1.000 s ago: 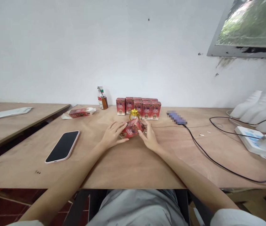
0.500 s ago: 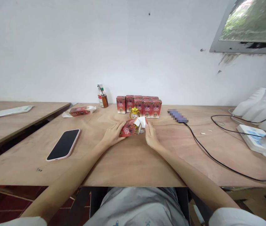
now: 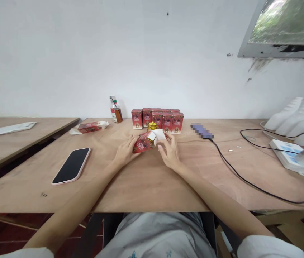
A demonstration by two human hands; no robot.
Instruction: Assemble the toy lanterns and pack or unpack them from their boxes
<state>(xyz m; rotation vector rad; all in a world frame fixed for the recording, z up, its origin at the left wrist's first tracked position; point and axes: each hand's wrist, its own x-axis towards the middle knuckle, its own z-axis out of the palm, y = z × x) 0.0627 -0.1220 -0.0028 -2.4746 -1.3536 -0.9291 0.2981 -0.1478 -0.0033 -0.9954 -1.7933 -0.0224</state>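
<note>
A small red printed carton (image 3: 143,142) lies on its side in my left hand (image 3: 126,150), whose fingers and thumb close round its left end. White inner flaps stand up at the carton's right end, and something gold shows in its opening. My right hand (image 3: 170,152) is at that open end, fingers bent against the flaps, thumb lower down by the opening. Just behind the carton stands a small jar with a shiny gold lid (image 3: 152,125), its lower part hidden.
Several upright red boxes (image 3: 167,123) stand in rows near the wall. Left are a bottle (image 3: 116,113), another red box (image 3: 91,127) with white flaps and a phone (image 3: 71,166). Right are a blurred purple device (image 3: 202,131), a black cable (image 3: 235,172) and a power strip (image 3: 289,154).
The carton has tilted, its flapped end rising a little. My right thumb and fingers have shifted from the flap's edge to the opening. My left hand keeps hold of the carton.
</note>
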